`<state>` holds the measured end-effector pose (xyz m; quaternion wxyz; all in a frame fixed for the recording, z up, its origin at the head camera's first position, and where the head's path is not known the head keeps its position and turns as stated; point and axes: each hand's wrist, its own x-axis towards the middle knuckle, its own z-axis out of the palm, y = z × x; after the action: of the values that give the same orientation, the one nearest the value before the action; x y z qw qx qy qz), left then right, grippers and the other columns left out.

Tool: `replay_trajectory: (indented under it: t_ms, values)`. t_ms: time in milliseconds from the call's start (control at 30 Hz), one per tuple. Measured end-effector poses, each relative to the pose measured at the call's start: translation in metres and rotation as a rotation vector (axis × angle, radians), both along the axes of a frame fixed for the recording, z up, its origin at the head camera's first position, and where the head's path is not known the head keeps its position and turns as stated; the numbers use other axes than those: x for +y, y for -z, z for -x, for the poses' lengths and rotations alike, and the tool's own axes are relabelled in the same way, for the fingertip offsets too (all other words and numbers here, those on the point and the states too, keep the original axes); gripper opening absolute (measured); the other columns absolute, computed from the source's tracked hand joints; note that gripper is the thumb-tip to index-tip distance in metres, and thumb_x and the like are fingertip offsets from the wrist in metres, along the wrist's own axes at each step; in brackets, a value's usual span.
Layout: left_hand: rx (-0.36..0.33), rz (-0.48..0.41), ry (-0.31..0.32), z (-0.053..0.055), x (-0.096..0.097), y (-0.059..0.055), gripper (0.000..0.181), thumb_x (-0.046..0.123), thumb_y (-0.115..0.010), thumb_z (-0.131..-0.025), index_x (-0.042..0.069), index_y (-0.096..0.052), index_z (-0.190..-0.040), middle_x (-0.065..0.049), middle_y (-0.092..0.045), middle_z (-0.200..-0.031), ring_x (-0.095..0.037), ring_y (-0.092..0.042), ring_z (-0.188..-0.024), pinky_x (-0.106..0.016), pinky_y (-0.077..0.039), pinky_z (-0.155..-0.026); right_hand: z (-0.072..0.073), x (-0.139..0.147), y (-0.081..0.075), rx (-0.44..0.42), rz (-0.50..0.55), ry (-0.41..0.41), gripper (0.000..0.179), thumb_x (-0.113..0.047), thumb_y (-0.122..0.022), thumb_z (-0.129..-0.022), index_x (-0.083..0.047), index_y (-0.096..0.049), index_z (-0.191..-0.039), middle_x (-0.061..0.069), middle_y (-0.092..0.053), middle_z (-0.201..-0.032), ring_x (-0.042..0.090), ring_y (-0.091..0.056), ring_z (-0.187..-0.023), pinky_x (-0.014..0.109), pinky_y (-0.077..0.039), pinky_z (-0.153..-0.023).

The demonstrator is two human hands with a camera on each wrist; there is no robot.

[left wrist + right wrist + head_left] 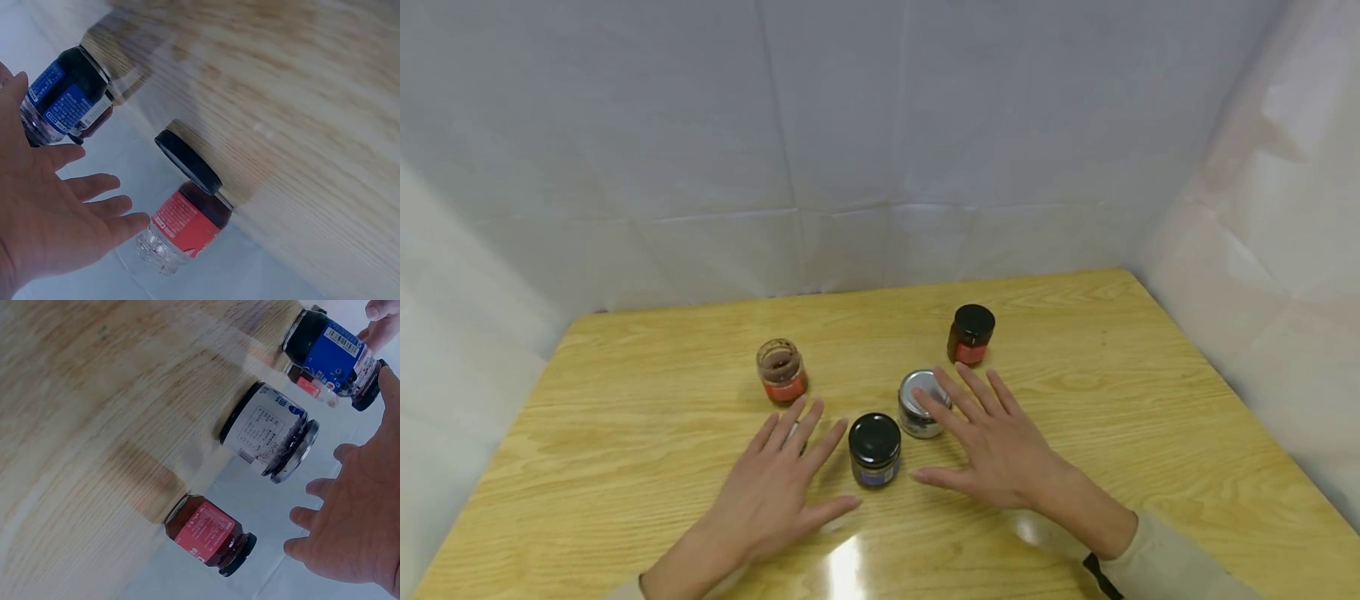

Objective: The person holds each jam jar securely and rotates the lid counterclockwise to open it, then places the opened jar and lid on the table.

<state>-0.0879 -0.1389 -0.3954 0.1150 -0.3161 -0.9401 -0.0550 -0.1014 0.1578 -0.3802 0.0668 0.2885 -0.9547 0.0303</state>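
Observation:
A blue-labelled jar with a black lid stands upright between my two hands. My left hand spreads its fingers to the left of it, apart from the jar. On the right, my right hand is spread too, its fingers partly over a white-labelled jar with a silver lid in the head view. Beyond my left fingertips is an open red-labelled jar, dark residue inside. A loose black lid lies by that jar in the left wrist view; my left hand mostly hides it in the head view.
A second red-labelled jar with its black lid on stands farther back on the right. The wooden table meets a pale sheet at the back, and similar sheeting hangs along both sides.

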Motion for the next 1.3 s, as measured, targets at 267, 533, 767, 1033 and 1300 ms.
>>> replay_trajectory:
  t_ms: [267, 533, 767, 1033, 1300]
  values:
    - [-0.135, -0.12, -0.022, 0.003, 0.011, 0.0, 0.085, 0.072, -0.049, -0.083, 0.009, -0.049, -0.14, -0.018, -0.041, -0.144, -0.037, -0.035, -0.132, -0.052, -0.038, -0.099, 0.0, -0.003, 0.0, -0.025, 0.039, -0.014, 0.085, -0.077, -0.034, -0.085, -0.029, -0.019, -0.154, 0.002, -0.008, -0.159, 0.024, 0.0, -0.144, 0.051, -0.004, -0.113]
    - [-0.312, -0.286, -0.076, 0.003, 0.021, 0.001, 0.086, 0.069, -0.059, -0.08, 0.009, -0.047, -0.14, -0.012, -0.047, -0.139, -0.027, -0.043, -0.127, -0.047, -0.039, -0.1, -0.002, -0.006, -0.002, -0.039, 0.075, -0.031, 0.085, -0.076, -0.035, -0.086, -0.028, -0.019, -0.154, 0.003, -0.01, -0.159, 0.024, -0.001, -0.144, 0.05, -0.007, -0.113]
    - [-0.453, -0.457, -0.118, 0.005, 0.029, 0.001, 0.08, 0.057, -0.073, -0.076, 0.012, -0.049, -0.138, -0.002, -0.054, -0.133, -0.02, -0.051, -0.12, -0.042, -0.041, -0.098, -0.004, -0.008, -0.001, -0.053, 0.083, -0.026, 0.084, -0.075, -0.035, -0.086, -0.028, -0.017, -0.154, 0.003, -0.007, -0.159, 0.024, -0.003, -0.144, 0.049, -0.009, -0.113]
    - [-0.583, -0.597, -0.083, 0.009, 0.032, 0.004, 0.077, 0.045, -0.08, -0.074, 0.014, -0.048, -0.137, 0.002, -0.059, -0.124, -0.013, -0.053, -0.114, -0.039, -0.043, -0.095, -0.01, -0.009, -0.004, -0.067, 0.187, -0.037, 0.083, -0.07, -0.042, -0.088, -0.026, -0.02, -0.154, 0.005, -0.015, -0.158, 0.028, -0.014, -0.142, 0.05, -0.017, -0.111]
    - [-0.605, -0.644, -0.046, 0.013, 0.035, 0.007, 0.075, 0.039, -0.082, -0.073, 0.013, -0.05, -0.135, 0.002, -0.06, -0.121, -0.014, -0.054, -0.112, -0.042, -0.043, -0.095, -0.014, -0.012, -0.009, -0.109, 0.243, -0.055, 0.081, -0.069, -0.043, -0.089, -0.026, -0.019, -0.154, 0.003, -0.014, -0.158, 0.028, -0.015, -0.142, 0.051, -0.02, -0.11]
